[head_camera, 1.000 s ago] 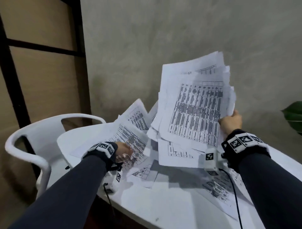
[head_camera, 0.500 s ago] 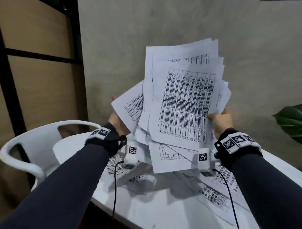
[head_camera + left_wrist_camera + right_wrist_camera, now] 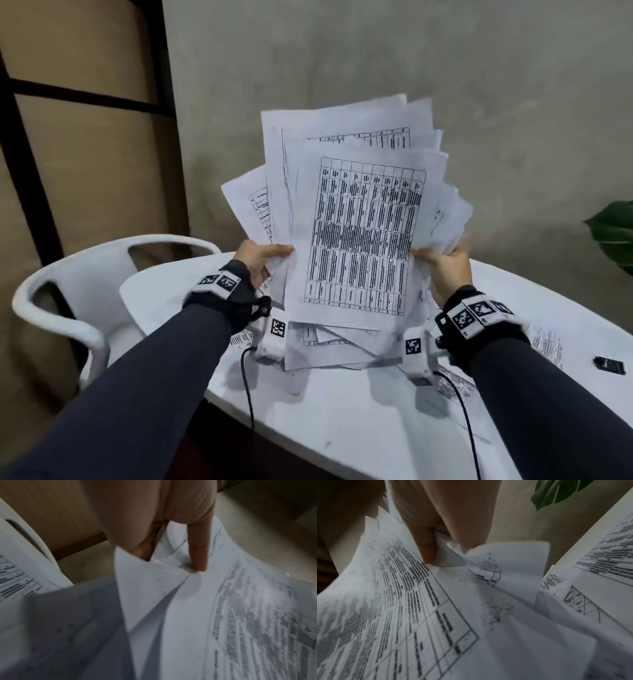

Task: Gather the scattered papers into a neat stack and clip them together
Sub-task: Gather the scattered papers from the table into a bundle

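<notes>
An uneven bundle of printed papers (image 3: 363,233) stands upright above the white table (image 3: 342,404), its sheets fanned and misaligned. My left hand (image 3: 263,257) grips the bundle's left edge, thumb in front; the left wrist view shows that thumb (image 3: 197,553) pressed on the papers (image 3: 223,615). My right hand (image 3: 442,263) grips the right edge, and its thumb (image 3: 426,547) pinches the sheets (image 3: 402,601). A black binder clip (image 3: 609,365) lies on the table at the far right. Loose printed sheets (image 3: 544,342) still lie flat on the table under and beside the bundle.
A white plastic chair (image 3: 68,291) stands left of the table. A grey wall rises close behind, with a green plant leaf (image 3: 613,236) at the right. Cables (image 3: 248,387) hang from both wrist cameras over the table's front edge.
My left hand left the table with more sheets and joined them to the bundle held by my right hand. Both hands now hold the bundle upright, nearer the middle.
</notes>
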Tool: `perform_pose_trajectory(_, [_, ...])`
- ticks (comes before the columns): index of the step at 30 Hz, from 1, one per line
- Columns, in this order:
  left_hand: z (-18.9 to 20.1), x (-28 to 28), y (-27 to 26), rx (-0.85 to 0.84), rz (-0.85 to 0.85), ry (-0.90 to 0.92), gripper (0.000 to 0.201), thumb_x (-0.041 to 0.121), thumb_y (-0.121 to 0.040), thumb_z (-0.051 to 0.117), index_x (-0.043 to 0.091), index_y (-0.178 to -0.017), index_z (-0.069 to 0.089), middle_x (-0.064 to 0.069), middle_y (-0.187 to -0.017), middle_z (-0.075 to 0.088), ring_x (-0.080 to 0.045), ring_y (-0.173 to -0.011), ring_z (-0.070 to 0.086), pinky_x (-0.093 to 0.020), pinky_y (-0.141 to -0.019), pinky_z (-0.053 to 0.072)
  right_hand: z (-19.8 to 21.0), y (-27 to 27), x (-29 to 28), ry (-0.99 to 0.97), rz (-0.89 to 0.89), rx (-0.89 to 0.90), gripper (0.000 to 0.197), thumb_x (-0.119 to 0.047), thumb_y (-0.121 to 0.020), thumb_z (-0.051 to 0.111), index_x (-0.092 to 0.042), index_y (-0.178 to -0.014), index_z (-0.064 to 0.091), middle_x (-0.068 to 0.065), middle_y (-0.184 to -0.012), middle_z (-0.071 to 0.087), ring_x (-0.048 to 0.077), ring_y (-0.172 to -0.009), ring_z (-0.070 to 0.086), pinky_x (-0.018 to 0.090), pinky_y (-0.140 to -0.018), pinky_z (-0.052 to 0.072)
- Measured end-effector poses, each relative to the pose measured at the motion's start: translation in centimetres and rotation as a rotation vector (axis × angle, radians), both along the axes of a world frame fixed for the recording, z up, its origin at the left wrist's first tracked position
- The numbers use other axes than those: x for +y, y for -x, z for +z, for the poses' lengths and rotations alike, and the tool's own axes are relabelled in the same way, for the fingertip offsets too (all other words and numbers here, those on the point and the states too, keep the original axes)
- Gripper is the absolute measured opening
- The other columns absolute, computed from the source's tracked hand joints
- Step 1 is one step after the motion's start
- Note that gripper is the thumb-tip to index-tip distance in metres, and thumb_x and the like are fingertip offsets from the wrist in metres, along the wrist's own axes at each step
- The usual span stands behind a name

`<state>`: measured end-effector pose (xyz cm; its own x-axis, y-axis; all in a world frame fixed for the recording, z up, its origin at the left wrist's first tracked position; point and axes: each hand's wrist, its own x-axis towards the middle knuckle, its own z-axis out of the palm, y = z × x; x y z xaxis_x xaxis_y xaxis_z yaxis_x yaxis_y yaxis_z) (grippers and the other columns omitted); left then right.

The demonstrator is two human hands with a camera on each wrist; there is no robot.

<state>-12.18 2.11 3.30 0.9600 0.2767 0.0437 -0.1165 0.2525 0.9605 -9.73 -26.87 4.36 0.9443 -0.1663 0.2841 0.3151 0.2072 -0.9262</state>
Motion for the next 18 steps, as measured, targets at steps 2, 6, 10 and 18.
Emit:
perform_pose_trajectory(2, [-0.3, 0.0, 0.0, 0.019, 0.014, 0.008, 0.016, -0.003, -0.06, 0.079, -0.002, -0.046, 0.071, -0.01, -0.054, 0.068, -0.016, -0.056, 0.065, -0.022, -0.059, 0.054, -0.2, 0.1, 0.2, -0.013, 0.007, -0.03, 0.024, 0.012, -0.077, 0.063, -0.011, -0.079, 0.059, 0.003, -0.082, 0.064, 0.017, -0.074, 0.063, 0.024, -0.067, 0.055])
perform_pose_trajectory(6, [-0.2, -0.4, -0.1, -0.044, 0.23, 0.076, 0.103, 0.016, -0.039, 0.09, -0.015, -0.122, 0.038, -0.029, -0.111, 0.056, -0.03, -0.11, 0.055, -0.044, -0.103, 0.042, -0.1, -0.1, 0.7, -0.111, 0.054, -0.086, 0.031, 0.001, -0.067, 0.075, 0.0, -0.095, 0.062, 0.005, -0.085, 0.068, 0.02, -0.076, 0.067, 0.025, -0.065, 0.058])
perform_pose_trajectory(10, [0.9, -0.7, -0.2, -0.108, 0.228, 0.148, 0.093, 0.009, -0.056, 0.083, -0.011, -0.133, 0.035, -0.024, -0.124, 0.057, -0.029, -0.121, 0.055, -0.032, -0.109, 0.035, -0.4, -0.1, 0.5, -0.041, 0.174, 0.008, 0.047, -0.017, -0.06, 0.084, -0.01, -0.096, 0.055, 0.005, -0.088, 0.066, 0.013, -0.071, 0.067, 0.021, -0.059, 0.058])
perform_pose_trajectory(18, [0.7, -1.1, -0.5, -0.075, 0.181, 0.104, 0.056, 0.066, -0.076, 0.053, 0.014, -0.092, 0.066, 0.001, -0.073, 0.061, -0.016, -0.06, 0.058, -0.029, -0.065, 0.054, -1.5, 0.3, 1.1, 0.009, 0.125, 0.227, 0.018, -0.015, -0.077, 0.071, -0.008, -0.081, 0.055, 0.002, -0.075, 0.055, 0.017, -0.069, 0.052, 0.027, -0.06, 0.042])
